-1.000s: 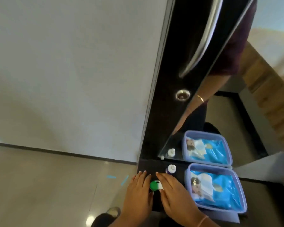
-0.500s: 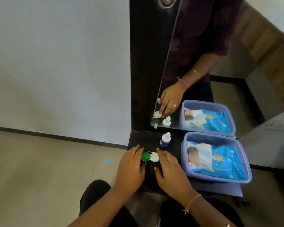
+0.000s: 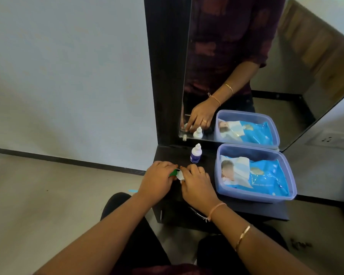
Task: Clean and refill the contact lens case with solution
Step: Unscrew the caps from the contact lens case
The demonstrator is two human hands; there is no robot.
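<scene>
Solution bottle (image 3: 195,153) behind hands on shelf (image 3: 246,208), tub (image 3: 254,195) right of it, mirror (image 3: 236,56) behind both

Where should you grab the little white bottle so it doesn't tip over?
Grab the bottle around its wide round body, below the narrow white cap. It stands upright on the dark shelf, so probably come from the front. The tub sits on its right and the mirror is behind it.

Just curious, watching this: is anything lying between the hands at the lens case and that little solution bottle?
Nothing visible. The solution bottle stands upright just beyond the right hand, bare dark shelf between. The blue tub sits off to the right, clear of that path.
</scene>
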